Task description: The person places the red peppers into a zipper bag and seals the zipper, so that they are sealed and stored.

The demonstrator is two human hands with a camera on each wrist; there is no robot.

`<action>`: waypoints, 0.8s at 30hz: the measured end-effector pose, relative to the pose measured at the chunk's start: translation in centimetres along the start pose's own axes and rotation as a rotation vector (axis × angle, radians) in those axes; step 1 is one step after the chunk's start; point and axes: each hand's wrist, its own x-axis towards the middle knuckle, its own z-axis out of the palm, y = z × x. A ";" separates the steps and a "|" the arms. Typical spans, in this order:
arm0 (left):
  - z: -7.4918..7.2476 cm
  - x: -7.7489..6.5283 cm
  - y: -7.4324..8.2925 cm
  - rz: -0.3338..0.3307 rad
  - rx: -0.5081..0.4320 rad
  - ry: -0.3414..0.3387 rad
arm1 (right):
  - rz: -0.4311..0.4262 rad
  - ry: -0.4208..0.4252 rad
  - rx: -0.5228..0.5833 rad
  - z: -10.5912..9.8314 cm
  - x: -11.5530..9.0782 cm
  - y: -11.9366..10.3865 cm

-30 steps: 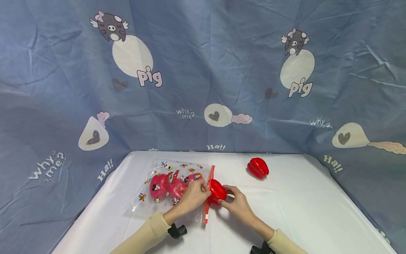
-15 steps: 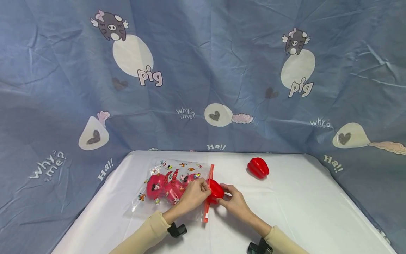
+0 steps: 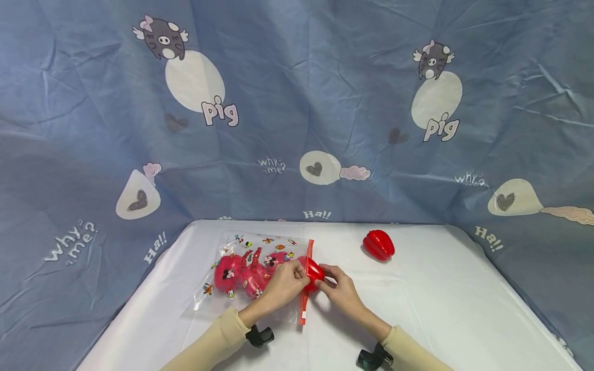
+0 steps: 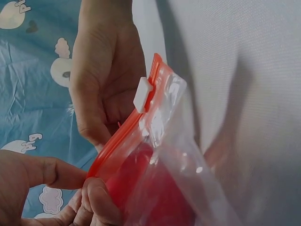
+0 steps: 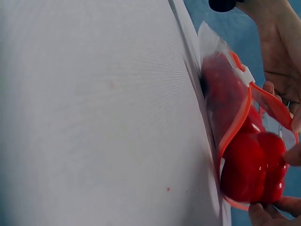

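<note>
A clear zip bag (image 3: 310, 250) with a red-orange zip edge and cartoon prints lies at the table's middle left, several red bell peppers (image 3: 227, 273) inside. My left hand (image 3: 284, 284) pinches the upper side of the bag's mouth between thumb and forefinger. A glossy red bell pepper (image 3: 315, 271) sits partly inside that mouth, its right end sticking out. Fingers and thumb of my right hand (image 3: 342, 292) hold this end. In the right wrist view the mouth gapes around the pepper (image 5: 249, 165), and a white slider (image 5: 246, 75) sits at one end of the zip.
Another red bell pepper (image 3: 378, 245) lies toward the back right of the white-covered table (image 3: 441, 288). A blue printed cloth (image 3: 287, 113) hangs behind and beside the table. Black wrist mounts (image 3: 260, 336) are strapped below both hands.
My right hand has moved left, pushing the held pepper deeper into the bag's mouth. The peppers inside shifted slightly left at first. My left hand has stayed at the bag's edge.
</note>
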 end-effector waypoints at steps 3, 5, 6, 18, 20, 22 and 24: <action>0.0 0.0 -0.1 -0.004 -0.010 -0.001 | -0.001 -0.005 -0.020 0.0 -0.1 0.1; 0.1 0.0 -0.2 -0.010 -0.019 -0.002 | 0.008 -0.021 -0.003 -0.1 -0.1 0.0; 0.1 0.0 -0.2 -0.011 -0.021 -0.002 | 0.012 -0.032 0.006 -0.1 -0.1 0.1; 0.0 -0.1 0.1 0.012 -0.020 -0.003 | -0.025 -0.033 0.079 1.3 1.5 3.6; 0.1 -0.2 0.1 0.014 -0.017 -0.004 | -0.020 -0.027 0.075 1.5 1.8 4.3; 0.1 -0.2 0.1 0.014 -0.011 -0.006 | -0.021 -0.025 0.068 1.7 2.1 4.5; 0.1 -0.1 0.1 0.011 0.000 -0.004 | -0.026 -0.023 0.063 1.8 2.3 4.5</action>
